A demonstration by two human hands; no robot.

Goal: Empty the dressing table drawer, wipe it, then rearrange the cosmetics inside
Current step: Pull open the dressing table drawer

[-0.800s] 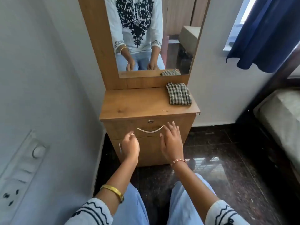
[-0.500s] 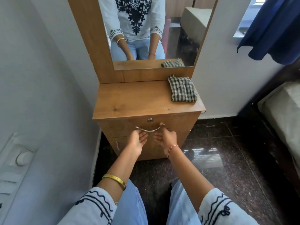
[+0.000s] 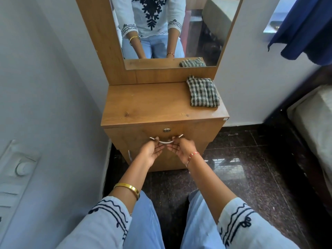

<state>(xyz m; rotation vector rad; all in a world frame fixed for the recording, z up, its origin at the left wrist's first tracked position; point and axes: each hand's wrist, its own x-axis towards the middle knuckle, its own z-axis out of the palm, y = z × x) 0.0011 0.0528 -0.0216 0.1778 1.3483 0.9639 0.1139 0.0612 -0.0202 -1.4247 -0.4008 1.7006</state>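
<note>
Both hands are hooked under the curved silver metal handle [image 3: 166,141] of the top drawer [image 3: 194,131] on the brown wood-laminate dressing bench [image 3: 152,105]; palms face up, left hand [image 3: 150,153] with fingers curled over the left end of the bar, right hand [image 3: 181,147] curled over the right end; so both are gripping the same handle and nothing else. The drawer itself looks fully closed, flush with the front, so the cosmetics are out of sight inside and emptying hasn't begun.

What could go wrong imo: there's a small round silver keyhole lock [image 3: 167,130] right above the handle; if that's locked, a hard tug could drag or tip the whole narrow unit instead of sliding the drawer; can't tell from here whether it's locked. Also pulling fast with 2 hands could yank the drawer out too far, and loose bottles inside could topple or roll; an uneven pull could jam it on its runners. The folded green-and-white checked cloth [image 3: 203,92] sits at the back right corner of the top, close to the edge, so a jolt might slide it off.

Count: 2 hands, 1 handle, 1 lock, 1 cloth (plus its reflection in the 1 mirror [image 3: 197,24]), 1 lower door [image 3: 170,162] below the drawer; 0 cosmetics visible.
</note>
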